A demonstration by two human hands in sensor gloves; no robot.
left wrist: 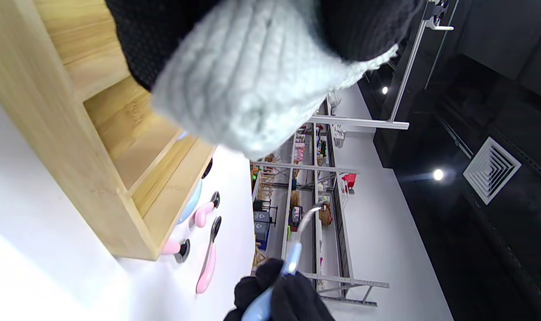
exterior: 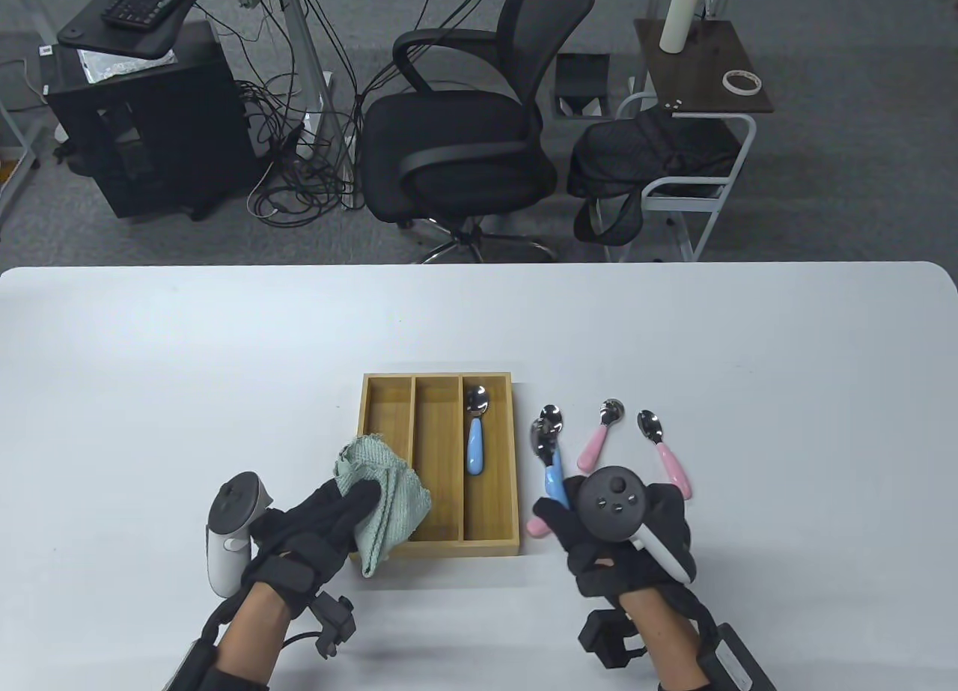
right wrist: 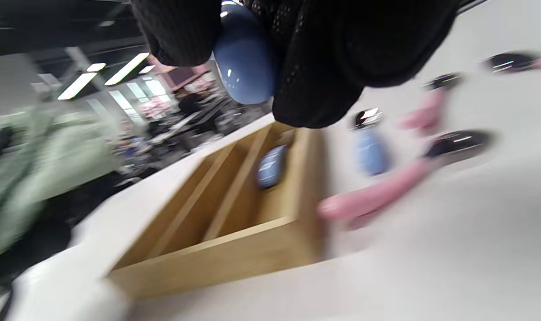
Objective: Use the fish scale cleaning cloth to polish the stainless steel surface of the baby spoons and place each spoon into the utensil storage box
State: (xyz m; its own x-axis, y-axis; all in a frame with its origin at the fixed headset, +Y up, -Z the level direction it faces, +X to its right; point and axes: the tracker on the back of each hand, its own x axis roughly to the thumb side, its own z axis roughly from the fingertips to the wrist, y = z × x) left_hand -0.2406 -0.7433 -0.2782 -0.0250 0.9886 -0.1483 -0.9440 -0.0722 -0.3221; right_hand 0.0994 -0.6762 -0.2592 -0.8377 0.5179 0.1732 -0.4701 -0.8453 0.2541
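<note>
1. Left hand (exterior: 314,526), lower left of table view: fingers curled on green cloth (exterior: 382,496).
2. Right hand (exterior: 621,526), lower right: gripping blue spoon (exterior: 548,451) by handle.
3. Box (exterior: 438,545) at centre, one spoon (exterior: 476,436) in right compartment.
4. Pink spoons (exterior: 599,436) right of box.

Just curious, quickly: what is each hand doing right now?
Left hand: holding the green cloth.
Right hand: holding a blue spoon.
</note>
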